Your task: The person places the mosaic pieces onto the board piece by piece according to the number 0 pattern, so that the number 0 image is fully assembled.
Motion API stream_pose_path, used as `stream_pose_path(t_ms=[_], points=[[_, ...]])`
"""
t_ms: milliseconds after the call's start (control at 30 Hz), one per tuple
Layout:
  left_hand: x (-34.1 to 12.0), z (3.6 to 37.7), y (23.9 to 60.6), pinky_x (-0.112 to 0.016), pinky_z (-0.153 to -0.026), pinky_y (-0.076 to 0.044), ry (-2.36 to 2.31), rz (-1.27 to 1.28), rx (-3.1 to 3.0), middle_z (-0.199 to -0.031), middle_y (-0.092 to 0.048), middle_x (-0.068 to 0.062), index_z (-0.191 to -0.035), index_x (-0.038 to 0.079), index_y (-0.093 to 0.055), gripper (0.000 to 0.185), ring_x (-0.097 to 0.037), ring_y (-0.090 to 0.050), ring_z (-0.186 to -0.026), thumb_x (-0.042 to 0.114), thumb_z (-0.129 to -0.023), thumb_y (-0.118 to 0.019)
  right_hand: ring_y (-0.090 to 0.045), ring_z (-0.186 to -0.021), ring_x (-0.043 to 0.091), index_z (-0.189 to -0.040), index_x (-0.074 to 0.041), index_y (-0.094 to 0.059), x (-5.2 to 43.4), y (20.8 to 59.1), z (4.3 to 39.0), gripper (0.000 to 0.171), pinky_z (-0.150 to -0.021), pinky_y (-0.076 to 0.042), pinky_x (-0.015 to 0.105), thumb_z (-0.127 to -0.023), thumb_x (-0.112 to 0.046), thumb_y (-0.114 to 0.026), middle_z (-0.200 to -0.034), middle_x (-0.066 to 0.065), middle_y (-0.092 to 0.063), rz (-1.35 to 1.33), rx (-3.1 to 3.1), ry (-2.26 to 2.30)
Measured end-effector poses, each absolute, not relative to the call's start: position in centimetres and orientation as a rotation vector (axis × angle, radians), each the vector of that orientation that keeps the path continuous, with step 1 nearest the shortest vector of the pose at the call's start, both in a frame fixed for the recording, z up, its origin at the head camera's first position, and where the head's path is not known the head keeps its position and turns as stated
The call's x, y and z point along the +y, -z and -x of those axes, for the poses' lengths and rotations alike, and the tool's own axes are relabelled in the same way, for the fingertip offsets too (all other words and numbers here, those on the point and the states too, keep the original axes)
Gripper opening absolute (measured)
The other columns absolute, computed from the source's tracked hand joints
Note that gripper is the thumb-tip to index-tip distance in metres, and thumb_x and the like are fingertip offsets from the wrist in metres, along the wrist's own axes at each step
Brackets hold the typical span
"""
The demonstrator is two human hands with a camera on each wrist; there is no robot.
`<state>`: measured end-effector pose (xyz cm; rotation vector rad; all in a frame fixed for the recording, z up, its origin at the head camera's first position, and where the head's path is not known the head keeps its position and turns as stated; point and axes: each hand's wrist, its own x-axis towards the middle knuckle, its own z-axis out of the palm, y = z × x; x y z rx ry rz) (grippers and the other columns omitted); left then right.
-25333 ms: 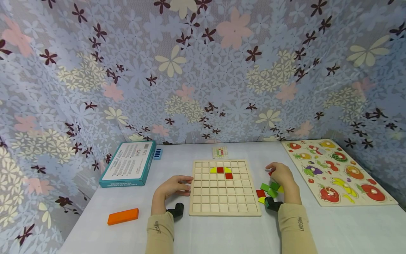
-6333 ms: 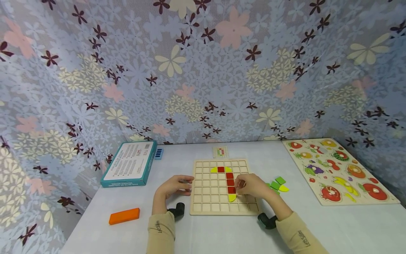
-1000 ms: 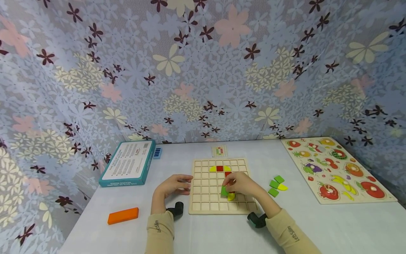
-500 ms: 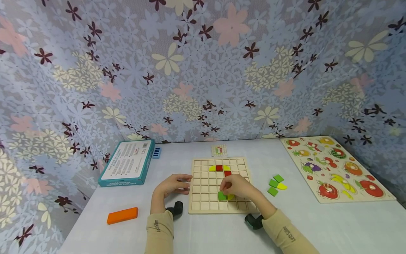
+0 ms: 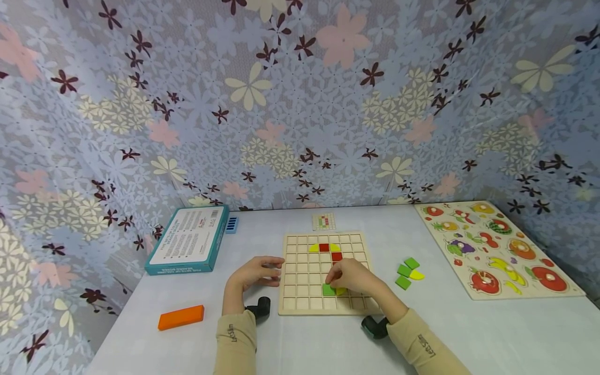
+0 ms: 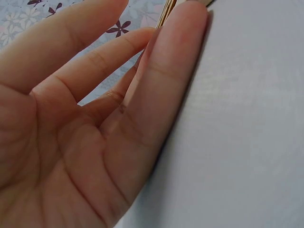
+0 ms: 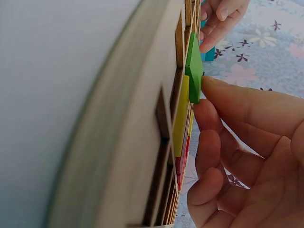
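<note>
A wooden grid board (image 5: 295, 307) lies before me on the table. My left hand (image 5: 257, 273) rests at its left edge, fingers loosely bent and touching the rim; in the left wrist view the palm holds nothing. My right hand (image 5: 354, 275) is over the board, its thumb and fingertips on a green square tile (image 5: 328, 290). In the right wrist view that green tile (image 7: 194, 69) sits slightly raised above the grid beside a yellow quarter-round tile (image 7: 181, 116). Red tiles (image 5: 337, 256) and yellow tiles (image 5: 314, 249) fill cells farther up; my right hand covers part of the column.
Three green tiles (image 5: 403, 283) and a yellow tile (image 5: 416, 275) lie right of the board. A small pattern card (image 5: 324, 221) is behind it. A fruit puzzle board (image 5: 497, 255) lies right; a teal box (image 5: 185, 239), a blue piece (image 5: 232, 225) and an orange block (image 5: 180, 317) lie left.
A second ago my right hand held the green tile tilted above the board; now the tile lies at a cell left of the yellow one. Earlier, more red tiles were laid. The left hand stays put.
</note>
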<state>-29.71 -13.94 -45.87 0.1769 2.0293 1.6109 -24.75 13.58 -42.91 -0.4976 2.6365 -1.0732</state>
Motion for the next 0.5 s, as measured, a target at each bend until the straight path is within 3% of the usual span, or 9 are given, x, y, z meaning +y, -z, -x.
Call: stream_pose_path(t_ms=[500], points=[[-13.98, 29.8, 45.98, -0.035, -0.078, -0.056, -1.623, -0.182, 2.021, -0.119, -0.052, -0.018, -0.128, -0.005, -0.05, 0.045, -0.019, -0.063, -0.085, 0.003, -0.085, -0.062, -0.049, -0.068, 0.012, -0.082, -0.006, -0.07, 13.72, 43.0, 24.59, 0.005, -0.06, -0.044, 0.024, -0.08, -0.002, -0.067, -0.073, -0.002, -0.059, 0.537, 2.614, 1.068]])
